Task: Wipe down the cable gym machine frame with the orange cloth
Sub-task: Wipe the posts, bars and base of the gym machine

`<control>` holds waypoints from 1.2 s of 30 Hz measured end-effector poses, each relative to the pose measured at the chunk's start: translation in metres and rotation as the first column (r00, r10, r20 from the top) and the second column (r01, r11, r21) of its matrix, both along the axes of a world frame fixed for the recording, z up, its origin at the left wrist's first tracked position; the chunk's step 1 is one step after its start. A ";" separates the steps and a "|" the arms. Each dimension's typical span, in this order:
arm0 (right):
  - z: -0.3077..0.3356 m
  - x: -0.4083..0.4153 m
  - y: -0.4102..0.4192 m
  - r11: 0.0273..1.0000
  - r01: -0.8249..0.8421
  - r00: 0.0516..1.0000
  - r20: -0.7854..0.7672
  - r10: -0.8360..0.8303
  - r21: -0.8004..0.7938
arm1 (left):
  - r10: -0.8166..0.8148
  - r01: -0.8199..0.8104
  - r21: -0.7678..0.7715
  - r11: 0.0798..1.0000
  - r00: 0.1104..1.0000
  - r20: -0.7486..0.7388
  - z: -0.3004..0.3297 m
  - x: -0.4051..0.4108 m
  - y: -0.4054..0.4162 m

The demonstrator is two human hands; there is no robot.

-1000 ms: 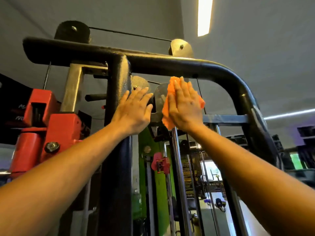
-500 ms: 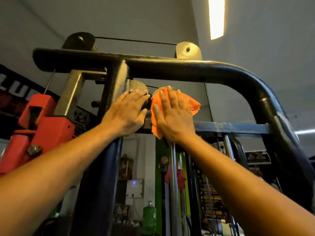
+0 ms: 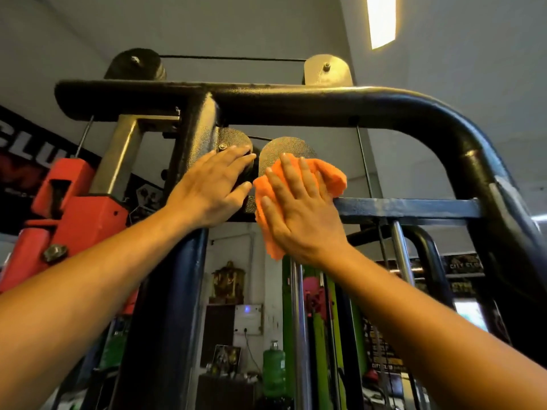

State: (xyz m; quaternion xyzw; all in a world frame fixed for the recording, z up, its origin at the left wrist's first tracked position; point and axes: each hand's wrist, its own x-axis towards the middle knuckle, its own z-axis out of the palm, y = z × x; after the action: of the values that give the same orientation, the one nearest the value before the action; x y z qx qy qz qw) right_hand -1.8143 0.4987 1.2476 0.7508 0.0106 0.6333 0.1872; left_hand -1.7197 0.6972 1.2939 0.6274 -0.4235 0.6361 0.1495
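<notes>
The black cable machine frame (image 3: 325, 103) arches overhead, with a dark upright post (image 3: 177, 291) and a horizontal crossbar (image 3: 414, 208). My right hand (image 3: 299, 211) lies flat with straight fingers, pressing the orange cloth (image 3: 328, 173) against the crossbar just below a round pulley plate (image 3: 281, 149). The cloth bunches out above and below my palm. My left hand (image 3: 211, 190) rests open on the post and the neighbouring pulley plate (image 3: 233, 140), fingers straight, holding nothing.
A red machine part (image 3: 74, 208) stands at the left. Chrome guide rods (image 3: 297, 321) run down below the crossbar. A green water jug (image 3: 273, 368), a shelf and posters fill the background. A ceiling light (image 3: 381, 19) glows above.
My right hand has slid the cloth slightly down and right along the crossbar, uncovering the pulley plate. The view has tilted upward. My left hand stays on the post.
</notes>
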 end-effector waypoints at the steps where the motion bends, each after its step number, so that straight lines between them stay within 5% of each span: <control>1: 0.000 -0.004 -0.004 1.000 0.006 1.000 -0.012 -0.006 -0.008 | 0.001 -0.001 0.001 1.000 1.000 0.002 -0.001 -0.001 0.000; 8: 0.031 0.017 0.023 0.986 0.018 0.996 0.078 -0.031 0.164 | -0.034 0.034 0.008 0.999 0.999 0.018 -0.003 0.002 0.000; 16: -0.029 -0.024 -0.019 0.993 0.116 0.993 -0.019 -0.116 -0.004 | -0.042 0.037 0.093 0.995 0.998 0.048 -0.006 0.003 0.003; 22: -0.020 -0.041 -0.021 0.943 0.037 0.997 0.052 -0.057 0.331 | -0.023 0.008 0.178 0.984 0.996 0.083 -0.025 0.004 0.002; 29: -0.043 -0.046 -0.033 0.985 0.147 0.989 -0.015 -0.146 0.086 | -0.016 -0.001 0.226 0.974 0.997 0.074 -0.034 -0.001 -0.006; 36: -0.036 -0.078 -0.051 0.931 0.071 0.990 0.087 -0.110 0.359 | -0.071 0.056 0.287 0.956 0.997 0.042 -0.035 -0.020 -0.041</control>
State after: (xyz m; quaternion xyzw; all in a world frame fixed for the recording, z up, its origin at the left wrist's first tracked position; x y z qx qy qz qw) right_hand -1.8918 0.4476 1.2115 0.7375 -0.1484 0.6542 0.0779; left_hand -1.7402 0.6565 1.2590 0.6116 -0.5347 0.5793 0.0669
